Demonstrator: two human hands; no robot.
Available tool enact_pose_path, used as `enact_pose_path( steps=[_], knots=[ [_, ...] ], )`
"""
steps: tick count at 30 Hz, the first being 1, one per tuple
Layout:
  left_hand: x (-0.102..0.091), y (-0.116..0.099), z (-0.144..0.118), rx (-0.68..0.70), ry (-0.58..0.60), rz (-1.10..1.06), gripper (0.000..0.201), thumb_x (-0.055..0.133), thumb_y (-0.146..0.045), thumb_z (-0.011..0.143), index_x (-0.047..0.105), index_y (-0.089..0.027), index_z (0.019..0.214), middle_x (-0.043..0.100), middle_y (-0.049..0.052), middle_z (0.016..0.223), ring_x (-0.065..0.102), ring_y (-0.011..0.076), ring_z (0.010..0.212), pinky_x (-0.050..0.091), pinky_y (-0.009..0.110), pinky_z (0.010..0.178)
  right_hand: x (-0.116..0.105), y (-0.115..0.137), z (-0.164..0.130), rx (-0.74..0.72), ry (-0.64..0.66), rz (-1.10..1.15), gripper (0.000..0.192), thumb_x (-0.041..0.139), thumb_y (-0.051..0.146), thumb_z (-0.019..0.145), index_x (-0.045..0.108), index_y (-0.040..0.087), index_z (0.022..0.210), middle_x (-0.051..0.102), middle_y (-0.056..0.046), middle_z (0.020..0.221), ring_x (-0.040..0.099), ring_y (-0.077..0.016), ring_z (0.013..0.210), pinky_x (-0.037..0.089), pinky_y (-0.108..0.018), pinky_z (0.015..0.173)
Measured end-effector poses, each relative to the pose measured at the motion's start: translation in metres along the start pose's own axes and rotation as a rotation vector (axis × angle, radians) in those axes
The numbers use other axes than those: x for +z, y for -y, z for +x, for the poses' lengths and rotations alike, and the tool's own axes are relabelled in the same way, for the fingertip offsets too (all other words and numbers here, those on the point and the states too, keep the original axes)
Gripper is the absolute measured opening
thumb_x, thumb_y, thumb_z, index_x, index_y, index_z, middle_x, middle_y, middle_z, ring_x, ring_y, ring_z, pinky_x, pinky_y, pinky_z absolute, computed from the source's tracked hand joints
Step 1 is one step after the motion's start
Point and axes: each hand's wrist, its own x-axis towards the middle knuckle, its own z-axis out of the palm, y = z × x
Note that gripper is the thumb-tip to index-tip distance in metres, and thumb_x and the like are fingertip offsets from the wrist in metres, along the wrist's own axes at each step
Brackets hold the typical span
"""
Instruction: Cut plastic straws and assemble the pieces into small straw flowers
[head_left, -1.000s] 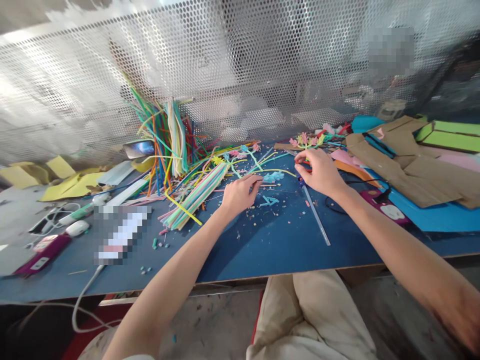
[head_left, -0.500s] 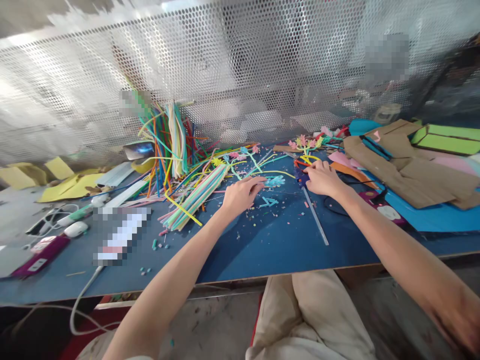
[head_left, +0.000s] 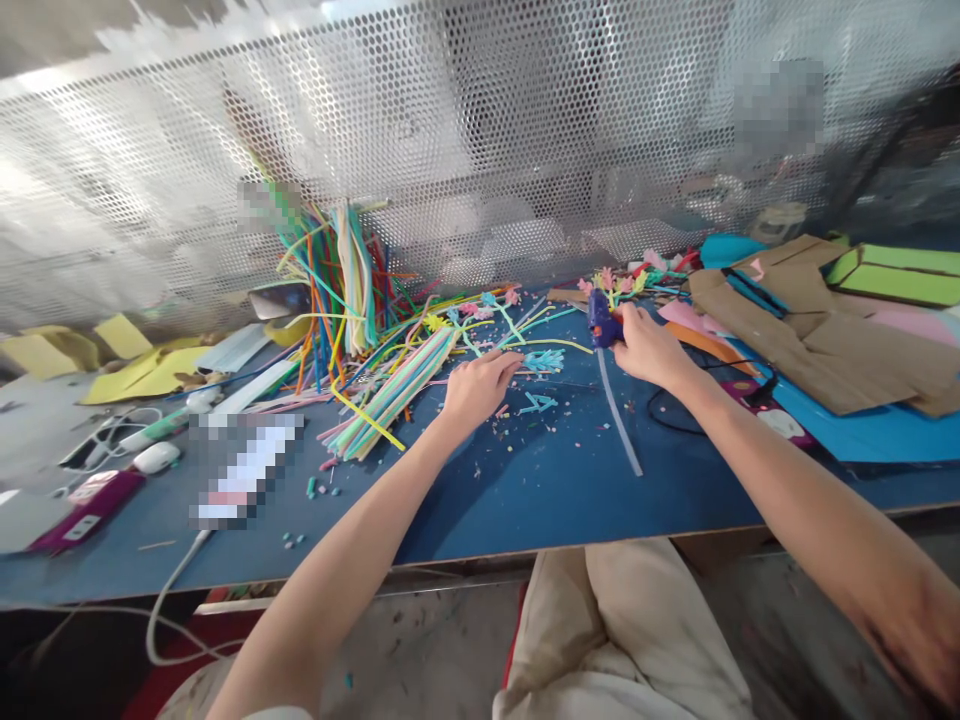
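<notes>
Tabletop (head_left: 555, 500), right hand (head_left: 643, 347) gripping glue gun (head_left: 602, 320), stick (head_left: 618, 408) slanting toward viewer, left hand (head_left: 480, 386) pinching blue sprig (head_left: 546, 361) pointing right

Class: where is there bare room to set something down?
Bare: blue tabletop near its front edge, between the left forearm and the clear stick; a smaller patch between that stick and the right forearm. Crowded: left of the left hand, with pipe cleaners, and far right, under brown cardboard.

Bright glare on perforated screen (head_left: 465, 130), soft shadow across tabletop (head_left: 562, 490), edges smeared
</notes>
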Motion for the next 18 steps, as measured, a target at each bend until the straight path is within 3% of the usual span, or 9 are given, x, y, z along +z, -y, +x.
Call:
enact_pose_path(
  steps=[4, 6, 9, 14, 18],
  knots=[
    [0.004, 0.002, 0.001, -0.028, 0.042, -0.001, 0.030, 0.043, -0.039, 0.103, 0.066, -0.033, 0.121, 0.073, 0.004, 0.112, 0.071, 0.0219, 0.090, 0.048, 0.028, 0.065, -0.004, 0.006, 0.004, 0.012, -0.276, 0.351, 0.032, 0.051, 0.036, 0.091, 0.049, 0.017, 0.117, 0.062, -0.016, 0.107, 0.061, -0.0295, 0.093, 0.048, -0.042, 0.081],
    [0.004, 0.001, 0.001, -0.037, 0.073, 0.001, 0.030, 0.042, -0.039, 0.103, 0.066, -0.032, 0.120, 0.073, 0.004, 0.112, 0.071, 0.0225, 0.092, 0.048, 0.028, 0.065, -0.006, 0.012, 0.002, -0.024, -0.322, 0.522, 0.027, 0.050, 0.045, 0.093, 0.051, 0.021, 0.106, 0.063, -0.008, 0.092, 0.059, -0.0236, 0.080, 0.048, -0.038, 0.076],
    [0.006, 0.001, 0.003, -0.060, 0.075, -0.022, 0.031, 0.041, -0.037, 0.103, 0.066, -0.030, 0.118, 0.073, 0.004, 0.112, 0.071, 0.0222, 0.095, 0.050, 0.029, 0.071, -0.005, 0.022, -0.006, -0.121, -0.208, 0.658, 0.033, 0.059, 0.055, 0.088, 0.052, 0.023, 0.089, 0.059, -0.001, 0.078, 0.053, -0.0179, 0.068, 0.045, -0.033, 0.068],
    [0.014, 0.008, 0.004, -0.012, 0.060, -0.119, 0.028, 0.048, -0.029, 0.100, 0.067, -0.027, 0.120, 0.072, 0.004, 0.116, 0.070, 0.0190, 0.093, 0.052, 0.030, 0.081, 0.003, 0.040, -0.020, -0.352, 0.134, 0.677, 0.044, 0.074, 0.057, 0.076, 0.046, 0.023, 0.079, 0.053, 0.005, 0.067, 0.046, -0.0129, 0.060, 0.037, -0.026, 0.058],
    [0.018, 0.013, 0.004, 0.014, 0.079, -0.176, 0.026, 0.054, -0.024, 0.096, 0.067, -0.026, 0.118, 0.073, 0.004, 0.111, 0.068, 0.0195, 0.096, 0.052, 0.032, 0.085, 0.009, 0.048, -0.022, -0.553, 0.325, 0.605, 0.031, 0.069, 0.045, 0.083, 0.048, 0.023, 0.081, 0.054, 0.004, 0.069, 0.051, -0.0138, 0.065, 0.037, -0.025, 0.062]
  ],
)
